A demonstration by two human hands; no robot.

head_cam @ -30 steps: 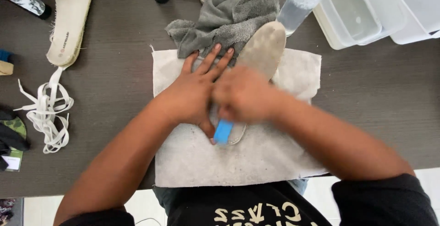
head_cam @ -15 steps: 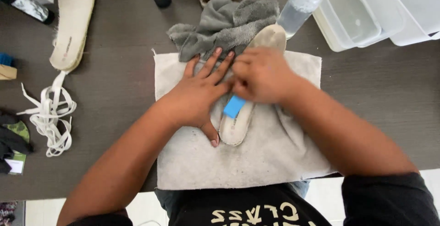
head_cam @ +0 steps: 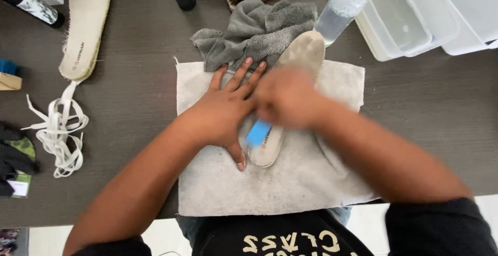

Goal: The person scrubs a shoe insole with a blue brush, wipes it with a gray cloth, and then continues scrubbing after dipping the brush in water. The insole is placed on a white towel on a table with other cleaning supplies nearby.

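A dark surface [head_cam: 441, 105] carries a pale towel [head_cam: 311, 183]; on it lies a shoe insole [head_cam: 301, 53]. The left hand [head_cam: 223, 113] lies flat, fingers spread, against the insole; the blurred right hand [head_cam: 285, 100] is closed round a blue brush [head_cam: 258, 131].

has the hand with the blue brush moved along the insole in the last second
Yes. The right hand with the blue brush slid up the insole toward the grey towel, then partly back down.

Two insoles [head_cam: 298, 58] [head_cam: 85, 25], two cloths [head_cam: 290, 183] [head_cam: 257, 30], two clear tubs [head_cam: 399, 19] [head_cam: 461, 12], one spray bottle [head_cam: 342, 4], one lace bundle [head_cam: 59, 131].
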